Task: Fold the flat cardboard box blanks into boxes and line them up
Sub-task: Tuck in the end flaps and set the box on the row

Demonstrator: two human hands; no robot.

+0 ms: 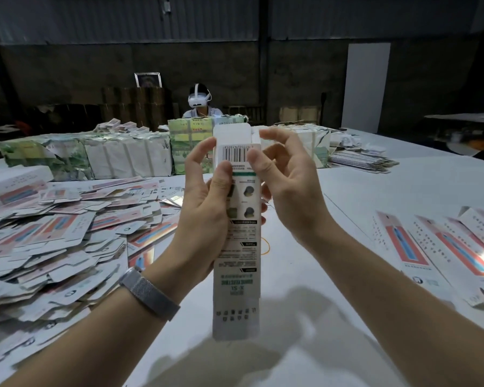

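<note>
Folding a box blank (236,219) over the desk (333,196).
My left hand (207,202) grips it; right hand (285,174) fingers, curled at one o'clock, seemingly pinch its top flap, which may crease.

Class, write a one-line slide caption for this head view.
Both hands, left and right, hold a box blank upright above the white table.

Packing whse, corrugated metal wall (207,20), wrapped bundles (129,159)

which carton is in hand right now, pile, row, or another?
Another: the green-printed box held upright mid-air by the left hand and right hand. The blank pile and the row of boxes lie on the table.
</note>
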